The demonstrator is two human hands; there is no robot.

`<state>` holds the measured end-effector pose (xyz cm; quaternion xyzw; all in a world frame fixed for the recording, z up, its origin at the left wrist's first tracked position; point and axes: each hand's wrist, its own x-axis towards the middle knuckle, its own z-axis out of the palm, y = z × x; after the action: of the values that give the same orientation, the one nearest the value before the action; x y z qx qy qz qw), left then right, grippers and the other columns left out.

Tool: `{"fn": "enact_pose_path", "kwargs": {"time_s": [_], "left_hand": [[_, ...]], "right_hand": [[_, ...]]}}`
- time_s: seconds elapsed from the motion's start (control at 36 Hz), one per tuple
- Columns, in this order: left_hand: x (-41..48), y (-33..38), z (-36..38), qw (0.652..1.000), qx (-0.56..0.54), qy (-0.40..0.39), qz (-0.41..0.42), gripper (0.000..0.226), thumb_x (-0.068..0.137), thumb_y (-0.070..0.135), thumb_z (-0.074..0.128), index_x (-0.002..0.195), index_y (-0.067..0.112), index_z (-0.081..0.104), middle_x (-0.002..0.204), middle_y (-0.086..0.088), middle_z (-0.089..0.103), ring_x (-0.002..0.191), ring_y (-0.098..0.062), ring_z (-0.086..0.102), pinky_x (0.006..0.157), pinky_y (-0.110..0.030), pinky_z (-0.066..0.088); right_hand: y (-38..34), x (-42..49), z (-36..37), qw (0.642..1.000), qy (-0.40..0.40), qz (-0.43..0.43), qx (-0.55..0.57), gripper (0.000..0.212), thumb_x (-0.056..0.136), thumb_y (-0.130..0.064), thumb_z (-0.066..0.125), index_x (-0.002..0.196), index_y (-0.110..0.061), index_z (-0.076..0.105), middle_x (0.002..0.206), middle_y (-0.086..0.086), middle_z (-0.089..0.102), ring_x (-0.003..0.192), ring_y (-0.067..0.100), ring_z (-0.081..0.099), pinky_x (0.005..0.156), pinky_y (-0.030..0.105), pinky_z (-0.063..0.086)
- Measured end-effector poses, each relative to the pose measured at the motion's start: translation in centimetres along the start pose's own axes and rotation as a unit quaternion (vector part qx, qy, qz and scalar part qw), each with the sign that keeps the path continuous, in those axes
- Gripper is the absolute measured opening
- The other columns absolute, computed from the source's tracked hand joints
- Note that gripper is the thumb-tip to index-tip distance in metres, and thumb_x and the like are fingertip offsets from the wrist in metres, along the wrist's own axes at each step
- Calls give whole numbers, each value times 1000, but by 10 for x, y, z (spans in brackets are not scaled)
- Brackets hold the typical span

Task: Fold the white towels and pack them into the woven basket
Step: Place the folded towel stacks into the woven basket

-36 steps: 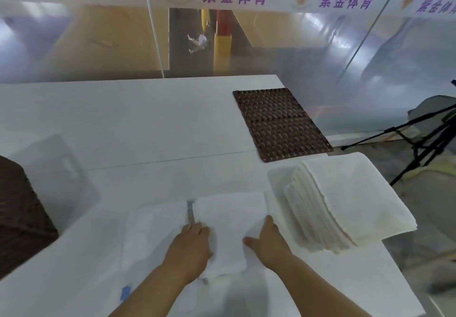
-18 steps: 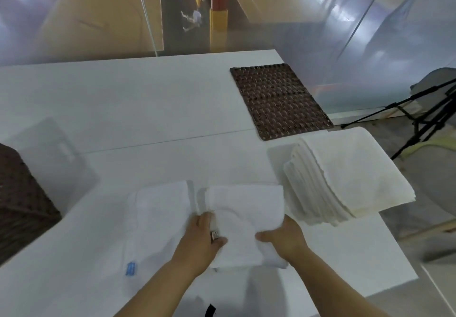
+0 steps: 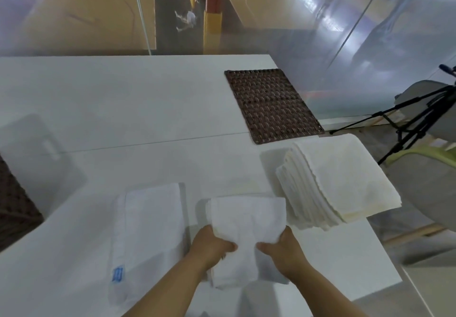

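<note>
– Gripping is seen at the near edge of the folded towel (image 3: 246, 223). The left hand (image 3: 209, 245) and the right hand (image 3: 283, 247) are each curled round it, with a thumb laid on top and the other fingers hidden beneath.

– Where is the towel placed?

– It is found at the near side of the table (image 3: 123, 99), between a flat towel (image 3: 153, 218) on the left and a stack (image 3: 340, 181) on the right, just beside the stack. Whether it is lifted or lies on the table cannot be told.

– How is it expected to handle?

– It is judged light, soft and limp. Several layers are seen at its left edge, and they can be expected to sag open or slide apart if only one corner is taken. Nothing fragile or slippery is suggested by the cloth.

– So where should hold be taken?

– At both sides, with all layers pinched together, thumbs above and fingers below, much as is shown. Support under the middle is advised for carrying.

– And the basket?

– A dark woven basket (image 3: 14, 208) is glimpsed at the left edge, only partly in view and well apart from the towel. The flat towel must be passed over on the way, so the fold is best kept pressed shut. A woven mat (image 3: 271, 104) is laid at the far right, well clear of both hands.
</note>
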<state>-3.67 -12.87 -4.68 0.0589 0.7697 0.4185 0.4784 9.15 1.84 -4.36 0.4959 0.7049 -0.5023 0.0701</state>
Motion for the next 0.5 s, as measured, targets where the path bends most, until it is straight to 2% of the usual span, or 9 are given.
{"fn": "enact_pose_path", "kwargs": {"time_s": [0.08,0.17,0.28,0.33,0.42,0.5], "left_hand": [[-4,3,-1,1000,-26,6,8,40,67,16,79,101,14,58,86,-1,67,60,-12,63,50,-19,45],[-13,11,-9,998,-48,25,44,38,71,19,77,98,25,51,96,3,64,74,-13,64,53,-19,46],[-31,30,-38,990,-85,46,106,28,79,19,68,96,33,50,90,7,65,69,-5,63,53,-15,48],[-43,40,-59,982,-99,67,149,37,81,20,66,104,41,45,89,9,65,67,-5,65,57,-18,51],[-67,53,-95,961,-89,112,238,57,86,24,64,105,60,24,86,10,67,69,-9,66,62,-22,53],[-95,63,-135,936,-62,170,303,52,89,23,61,95,58,22,83,5,66,62,-5,61,60,-18,50]], "right_hand": [[-2,0,-3,1000,3,5,25,54,75,-16,74,120,-7,46,110,5,59,98,21,57,81,33,47],[-11,-2,-4,997,9,-14,77,45,81,-5,65,119,-11,41,108,1,56,90,13,54,78,32,43],[-40,-6,-6,987,18,-94,131,57,81,6,56,123,-21,28,110,-8,48,96,9,51,72,29,44],[-60,-11,-6,980,29,-137,144,62,83,7,56,123,-25,23,110,-11,45,96,6,50,71,26,43],[-97,-20,1,962,31,-217,162,60,85,7,60,118,-26,22,104,-7,51,83,-1,62,61,13,48],[-143,-34,16,936,30,-299,184,58,84,6,62,101,-37,28,98,-2,55,72,-11,62,58,7,47]]}}
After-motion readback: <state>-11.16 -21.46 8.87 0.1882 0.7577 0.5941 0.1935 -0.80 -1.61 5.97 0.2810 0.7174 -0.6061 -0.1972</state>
